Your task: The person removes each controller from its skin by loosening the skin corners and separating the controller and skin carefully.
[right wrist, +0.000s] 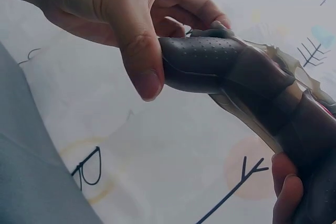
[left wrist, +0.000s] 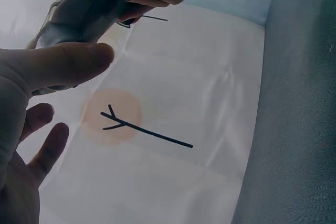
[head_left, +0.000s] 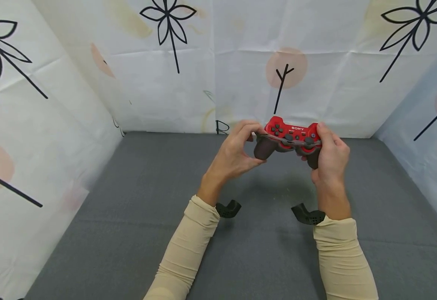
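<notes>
A red game controller [head_left: 291, 132] with dark grips is held up over the grey surface, its button face and SONY lettering showing in the head view. My left hand [head_left: 235, 150] pinches its left grip, thumb underneath and a finger on top. Around the other end, my right hand [head_left: 329, 156] holds the right grip, thumb along the side. In the left wrist view the left thumb [left wrist: 68, 64] lies against the dark underside, while two other left fingers [left wrist: 50, 150] stand off it. The right wrist view shows a translucent layer [right wrist: 310, 77] along the controller's edge.
A grey cloth-covered surface [head_left: 147, 233] lies below both hands. White sheets [head_left: 233, 91] printed with flowers and twigs rise at the back and both sides. Dark curved bands [head_left: 229, 209] stick out from both wrists.
</notes>
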Demonstrator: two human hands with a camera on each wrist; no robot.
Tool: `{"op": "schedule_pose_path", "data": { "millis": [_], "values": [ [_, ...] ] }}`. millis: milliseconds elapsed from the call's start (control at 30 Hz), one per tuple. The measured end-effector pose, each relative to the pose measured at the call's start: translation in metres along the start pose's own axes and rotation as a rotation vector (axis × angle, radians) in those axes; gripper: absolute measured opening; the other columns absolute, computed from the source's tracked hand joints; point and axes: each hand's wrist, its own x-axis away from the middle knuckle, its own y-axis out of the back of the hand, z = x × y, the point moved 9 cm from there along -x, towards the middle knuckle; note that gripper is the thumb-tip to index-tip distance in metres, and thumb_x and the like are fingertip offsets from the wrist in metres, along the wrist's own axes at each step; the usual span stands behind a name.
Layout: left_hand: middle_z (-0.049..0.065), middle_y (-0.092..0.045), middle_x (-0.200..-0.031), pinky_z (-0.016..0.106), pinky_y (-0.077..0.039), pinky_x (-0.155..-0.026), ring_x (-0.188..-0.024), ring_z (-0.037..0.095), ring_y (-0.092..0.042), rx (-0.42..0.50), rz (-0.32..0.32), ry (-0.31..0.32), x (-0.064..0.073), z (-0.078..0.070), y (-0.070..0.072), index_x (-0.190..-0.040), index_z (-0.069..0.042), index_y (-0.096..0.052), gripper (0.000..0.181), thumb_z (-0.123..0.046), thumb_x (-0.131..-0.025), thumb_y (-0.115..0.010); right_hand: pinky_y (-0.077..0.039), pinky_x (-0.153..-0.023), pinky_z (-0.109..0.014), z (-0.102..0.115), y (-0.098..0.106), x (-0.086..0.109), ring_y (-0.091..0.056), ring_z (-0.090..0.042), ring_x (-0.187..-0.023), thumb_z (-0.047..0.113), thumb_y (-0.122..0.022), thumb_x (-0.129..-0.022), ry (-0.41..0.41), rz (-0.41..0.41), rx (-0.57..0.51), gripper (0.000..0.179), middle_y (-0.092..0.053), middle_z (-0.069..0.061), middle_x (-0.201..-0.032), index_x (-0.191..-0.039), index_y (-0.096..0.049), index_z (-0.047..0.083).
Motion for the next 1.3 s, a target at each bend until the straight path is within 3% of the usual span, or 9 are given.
{"op": "schedule_pose_path", "data": {
  "millis": [400,533,767,933,1033,1133,1200,1300],
  "values": [
    [0.006,-0.060,-0.116,0.026,-0.049,-0.088,-0.108,0.018,-0.051,-0.080,0.018,-0.012,0.001,-0.001,0.004,-0.098,-0.008,-0.061,0.040,-0.016,-0.073,-0.092,-0.049,-0.043,-0.021,-0.005,-0.002,0.001,-0.065,-0.015,-0.045,0.033,-0.074,-0.095,-0.032,0.002,0.012,0.031,-0.071,-0.003,-0.066,-0.095,-0.074,0.002],
    [0.006,-0.060,-0.116,0.027,-0.049,-0.087,-0.108,0.018,-0.051,-0.089,0.026,0.007,0.003,0.002,0.004,-0.098,-0.008,-0.060,0.040,-0.016,-0.074,-0.091,-0.051,-0.045,-0.021,-0.007,-0.004,0.000,-0.066,-0.015,-0.047,0.035,-0.072,-0.095,-0.056,0.040,0.042,0.031,-0.072,-0.002,-0.068,-0.097,-0.073,0.003],
    [0.003,-0.058,-0.112,0.030,-0.047,-0.083,-0.101,0.015,-0.048,-0.045,0.013,0.085,0.006,0.016,0.011,-0.102,-0.009,-0.056,0.045,-0.014,-0.074,-0.091,-0.058,-0.062,-0.022,-0.007,-0.021,0.001,-0.071,-0.009,-0.068,0.041,-0.056,-0.104,-0.076,0.324,0.154,0.040,-0.074,0.003,-0.091,-0.125,-0.061,0.007],
    [0.004,-0.057,-0.108,0.032,-0.047,-0.083,-0.100,0.014,-0.049,0.031,-0.017,0.152,0.009,0.029,0.018,-0.103,-0.009,-0.054,0.048,-0.012,-0.073,-0.090,-0.058,-0.076,-0.018,-0.008,-0.032,0.006,-0.072,-0.004,-0.087,0.021,-0.060,-0.103,-0.076,0.502,0.285,0.058,-0.056,0.000,-0.131,-0.155,-0.037,0.007],
    [0.004,-0.055,-0.108,0.030,-0.046,-0.081,-0.098,0.016,-0.049,0.106,-0.039,0.222,0.013,0.040,0.020,-0.104,-0.009,-0.052,0.049,-0.011,-0.073,-0.090,-0.057,-0.080,-0.015,-0.006,-0.036,0.009,-0.071,0.001,-0.098,0.003,-0.066,-0.097,-0.024,0.590,0.389,0.077,-0.037,-0.010,-0.151,-0.162,-0.025,0.014],
    [0.003,-0.054,-0.107,0.030,-0.044,-0.079,-0.095,0.022,-0.050,0.167,-0.069,0.280,0.016,0.048,0.024,-0.103,-0.008,-0.051,0.051,-0.010,-0.072,-0.091,-0.057,-0.078,-0.013,0.000,-0.040,0.013,-0.070,0.001,-0.103,-0.006,-0.069,-0.091,0.087,0.645,0.451,0.082,-0.026,-0.014,-0.159,-0.160,-0.029,0.014],
    [0.003,-0.053,-0.107,0.030,-0.043,-0.078,-0.093,0.025,-0.050,0.183,-0.078,0.300,0.018,0.051,0.026,-0.103,-0.008,-0.051,0.051,-0.011,-0.072,-0.091,-0.057,-0.074,-0.013,0.005,-0.041,0.013,-0.072,0.000,-0.098,-0.009,-0.070,-0.088,0.167,0.636,0.478,0.080,-0.036,-0.009,-0.154,-0.157,-0.035,0.013],
    [0.002,-0.053,-0.107,0.031,-0.043,-0.078,-0.093,0.025,-0.049,0.187,-0.069,0.299,0.017,0.052,0.027,-0.104,-0.009,-0.050,0.051,-0.013,-0.073,-0.091,-0.056,-0.068,-0.013,0.012,-0.039,0.013,-0.072,0.000,-0.090,-0.010,-0.074,-0.084,0.274,0.574,0.535,0.076,-0.059,0.006,-0.131,-0.151,-0.042,0.009]
  ]
}}
